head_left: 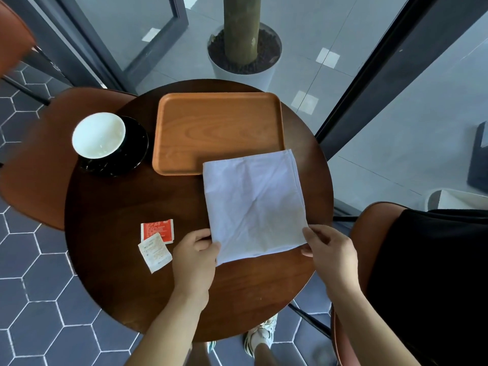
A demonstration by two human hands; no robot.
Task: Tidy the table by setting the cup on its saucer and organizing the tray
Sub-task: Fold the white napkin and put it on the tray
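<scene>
Left hand [196,248] & right hand [328,249] each pinched a near corner of the folded napkin [253,204], its far edge overlapping the wooden tray [219,128]; cup [99,135] sat on saucer [132,151]. A quick tug could've unfolded the cloth or nudged the tray.

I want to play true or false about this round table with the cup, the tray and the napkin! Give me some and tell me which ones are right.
1. The white cup sits on the black saucer. True.
2. The orange wooden tray is full of dishes. False: nothing stands on it; only the white cloth napkin overlaps one corner.
3. The left hand and the right hand each hold a near corner of the napkin. True.
4. The red packet and the white packet lie on the tray. False: they lie on the dark round table, by the left hand.
</scene>
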